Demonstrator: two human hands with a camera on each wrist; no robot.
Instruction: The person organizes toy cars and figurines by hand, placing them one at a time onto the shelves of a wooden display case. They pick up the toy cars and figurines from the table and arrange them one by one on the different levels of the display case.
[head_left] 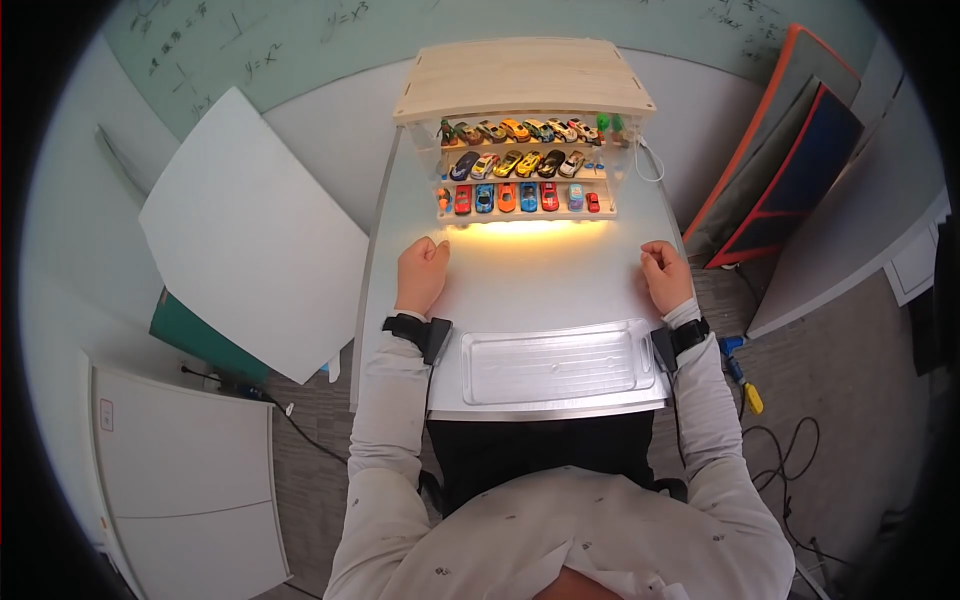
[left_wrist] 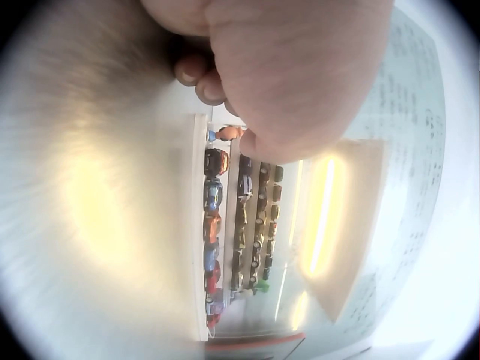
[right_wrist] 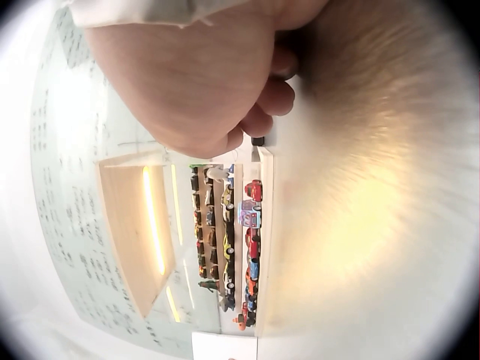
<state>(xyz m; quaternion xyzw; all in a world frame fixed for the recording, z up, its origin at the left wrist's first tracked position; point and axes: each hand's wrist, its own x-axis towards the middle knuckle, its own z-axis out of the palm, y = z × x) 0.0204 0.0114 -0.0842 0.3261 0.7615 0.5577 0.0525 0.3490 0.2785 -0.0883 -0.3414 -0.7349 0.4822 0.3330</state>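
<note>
My left hand (head_left: 422,275) is over the metal-grey table, near the front left corner of a lit wooden display shelf (head_left: 526,216). Its fingers (left_wrist: 213,91) are loosely curled and hold nothing. On the other side, my right hand (head_left: 665,276) lies to the right of the shelf, also with loosely bent fingers (right_wrist: 276,97) and nothing in them. Rows of toy cars fill the shelf's tiers, among them a red car (head_left: 463,200), an orange car (head_left: 507,198) and a yellow car (head_left: 532,164). A small orange figure (head_left: 444,200) stands at the front row's left end.
A clear plastic tray (head_left: 555,392) lies at the table's near edge, between my forearms. The shelf has a wooden top (head_left: 525,75) and a white cable (head_left: 650,160) at its right. White panels stand left; red-edged boards (head_left: 790,170) lean at the right.
</note>
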